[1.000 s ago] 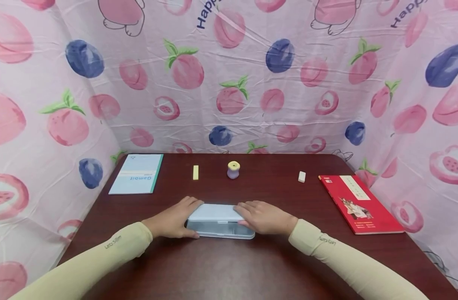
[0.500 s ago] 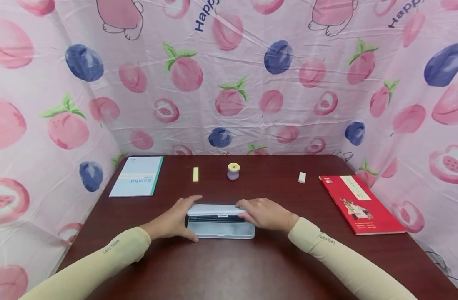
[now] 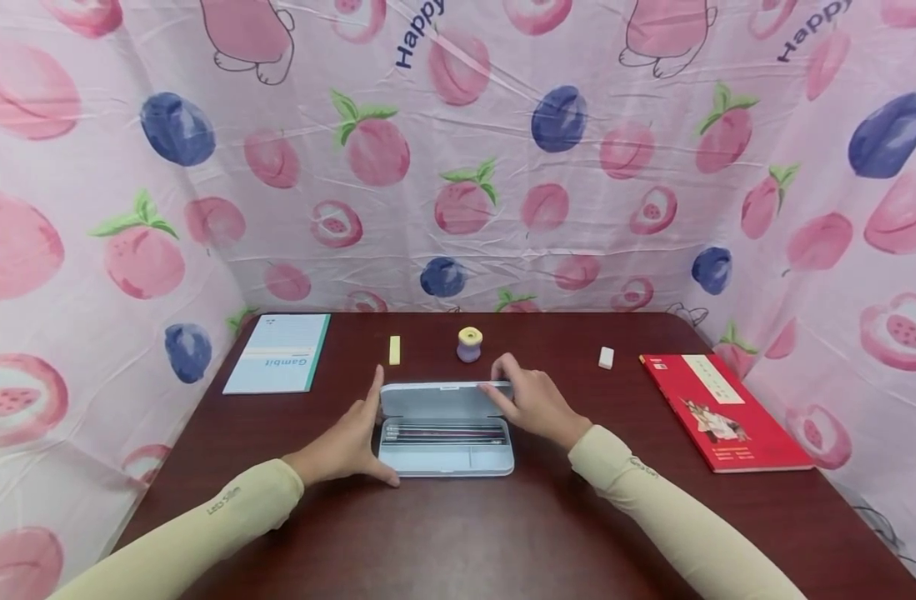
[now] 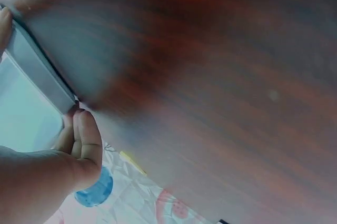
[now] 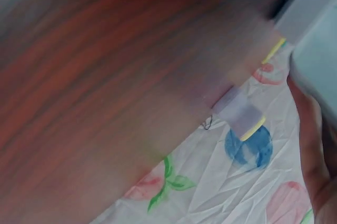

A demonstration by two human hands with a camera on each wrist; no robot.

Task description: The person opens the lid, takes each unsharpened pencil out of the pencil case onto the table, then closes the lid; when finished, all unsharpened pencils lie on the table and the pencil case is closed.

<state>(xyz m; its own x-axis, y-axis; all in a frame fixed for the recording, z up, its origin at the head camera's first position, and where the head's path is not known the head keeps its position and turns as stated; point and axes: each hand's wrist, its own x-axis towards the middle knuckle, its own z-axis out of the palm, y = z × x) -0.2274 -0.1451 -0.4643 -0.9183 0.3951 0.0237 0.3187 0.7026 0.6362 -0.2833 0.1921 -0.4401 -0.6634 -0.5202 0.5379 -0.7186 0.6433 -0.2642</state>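
Head view: case [image 3: 446, 454] lies open on the surface between both hands. Left hand [image 3: 350, 442] braces its end, fingers straight; right hand [image 3: 528, 400] pinches the raised lid [image 3: 442, 400], which could snap shut if that pinch slips.

Head view looks forward and down over the whole counter [image 3: 458, 533]. Both wrist views sit very close, tilted and blurred, apparently facing the back curtain. All share the open pencil case [image 3: 446, 427].
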